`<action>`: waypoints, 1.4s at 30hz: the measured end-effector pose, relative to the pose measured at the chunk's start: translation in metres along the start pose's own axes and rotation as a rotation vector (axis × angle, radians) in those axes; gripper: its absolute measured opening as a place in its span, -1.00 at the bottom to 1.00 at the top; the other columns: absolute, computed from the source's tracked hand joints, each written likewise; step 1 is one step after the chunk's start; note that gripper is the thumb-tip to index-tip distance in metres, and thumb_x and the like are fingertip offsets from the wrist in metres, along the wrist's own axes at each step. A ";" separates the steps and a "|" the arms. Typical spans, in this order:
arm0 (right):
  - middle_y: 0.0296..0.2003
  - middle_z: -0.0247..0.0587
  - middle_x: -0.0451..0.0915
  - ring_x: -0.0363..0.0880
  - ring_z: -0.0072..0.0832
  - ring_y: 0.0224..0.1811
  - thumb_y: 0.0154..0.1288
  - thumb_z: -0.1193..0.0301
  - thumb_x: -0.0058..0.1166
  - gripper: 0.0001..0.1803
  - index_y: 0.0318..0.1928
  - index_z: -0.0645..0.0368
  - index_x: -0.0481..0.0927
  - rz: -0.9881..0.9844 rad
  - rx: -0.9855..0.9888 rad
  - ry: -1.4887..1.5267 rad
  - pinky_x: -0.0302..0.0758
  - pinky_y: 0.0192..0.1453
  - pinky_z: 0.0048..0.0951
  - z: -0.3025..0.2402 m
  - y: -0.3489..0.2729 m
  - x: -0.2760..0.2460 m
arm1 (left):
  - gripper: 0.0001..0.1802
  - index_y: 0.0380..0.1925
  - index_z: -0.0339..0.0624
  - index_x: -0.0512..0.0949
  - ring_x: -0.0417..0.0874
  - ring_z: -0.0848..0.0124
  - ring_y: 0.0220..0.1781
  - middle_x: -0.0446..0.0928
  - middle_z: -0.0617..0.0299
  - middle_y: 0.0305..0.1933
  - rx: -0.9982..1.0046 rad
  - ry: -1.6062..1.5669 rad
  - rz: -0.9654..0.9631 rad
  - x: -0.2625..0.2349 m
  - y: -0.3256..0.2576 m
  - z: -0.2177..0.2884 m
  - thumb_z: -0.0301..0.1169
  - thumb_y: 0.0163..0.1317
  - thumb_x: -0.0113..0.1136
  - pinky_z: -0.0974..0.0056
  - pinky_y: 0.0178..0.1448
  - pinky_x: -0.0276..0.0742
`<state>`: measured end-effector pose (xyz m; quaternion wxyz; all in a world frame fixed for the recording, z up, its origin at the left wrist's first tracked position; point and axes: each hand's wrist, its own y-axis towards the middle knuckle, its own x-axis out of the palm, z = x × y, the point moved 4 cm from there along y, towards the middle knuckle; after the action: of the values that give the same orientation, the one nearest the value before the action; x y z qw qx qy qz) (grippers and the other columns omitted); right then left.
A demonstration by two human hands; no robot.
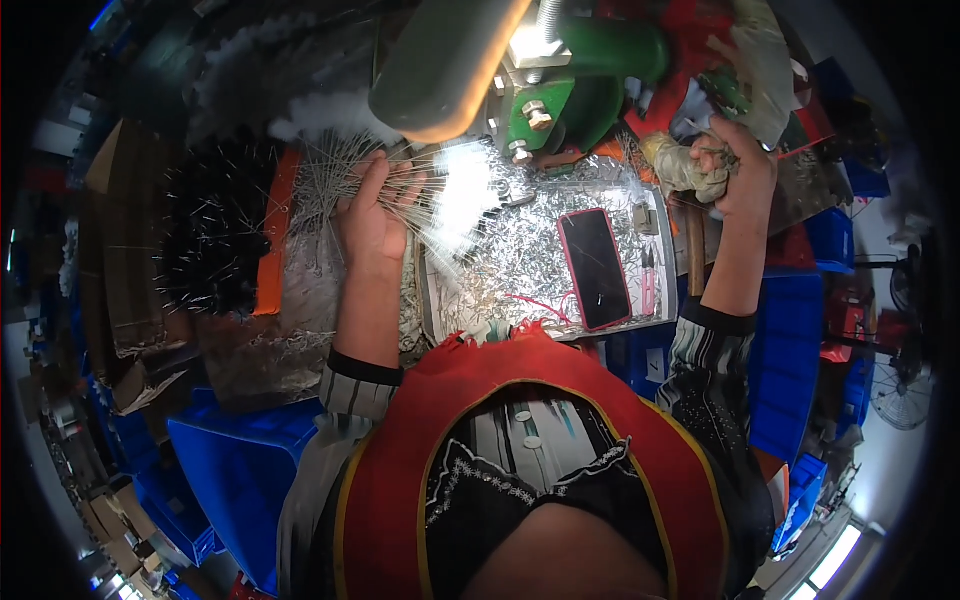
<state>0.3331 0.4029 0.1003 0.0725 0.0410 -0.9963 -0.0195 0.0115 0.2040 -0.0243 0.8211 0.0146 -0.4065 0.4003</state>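
My left hand [375, 215] is closed around a fanned bunch of thin metal wires [410, 185]. Their right-hand ends spread into the bright glare under the green machine [540, 120] with its large bolts. My right hand [738, 170] grips a pale, cloth-wrapped handle [685, 170] to the right of the machine. What lies under the wrapping is hidden. Below the machine a light-coloured tray [430, 300] is strewn with small metal bits [520, 250]. More loose wires [320, 190] lie just left of my left hand.
In the tray lie a dark-screened phone [597, 270] in a pink case and two slim pink tools [648, 282]. Black-ended wires [215, 225] are heaped by an orange strip [275, 240] at left. A lamp [440, 75] overhangs the work. Blue bins [240, 480] stand nearby.
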 end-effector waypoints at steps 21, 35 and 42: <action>-0.53 -0.21 0.54 0.51 -0.46 -0.60 -0.05 0.59 0.11 -0.90 -0.42 0.28 0.53 -0.093 -0.363 0.100 0.46 -0.52 -0.54 0.045 0.000 -0.008 | -0.84 -0.27 -0.28 0.44 0.57 0.27 -0.26 0.50 0.10 -0.35 0.079 -0.001 0.014 0.002 -0.004 0.002 -0.55 0.11 0.11 0.10 -0.16 0.61; -0.67 -0.13 0.42 0.40 -0.40 -0.65 0.01 0.52 0.06 -0.85 -0.60 0.36 0.47 -0.027 -0.049 0.008 0.39 -0.45 -0.42 0.003 -0.006 0.007 | -0.81 -0.21 -0.34 0.42 0.57 0.19 -0.14 0.49 0.08 -0.26 0.120 -0.022 -0.041 0.007 -0.007 -0.001 -0.56 0.15 0.03 0.13 0.00 0.52; -0.71 -0.15 0.39 0.40 -0.41 -0.64 0.03 0.51 0.04 -0.82 -0.62 0.36 0.46 -0.055 -0.022 0.007 0.38 -0.45 -0.43 0.003 -0.004 0.007 | -0.80 -0.20 -0.37 0.40 0.57 0.16 -0.14 0.48 0.06 -0.28 0.126 0.000 -0.030 0.010 -0.006 -0.001 -0.56 0.15 0.03 0.14 -0.02 0.54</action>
<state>0.3260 0.3983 0.0984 0.0760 0.0677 -0.9943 -0.0324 0.0193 0.2064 -0.0163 0.8245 0.0726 -0.3803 0.4126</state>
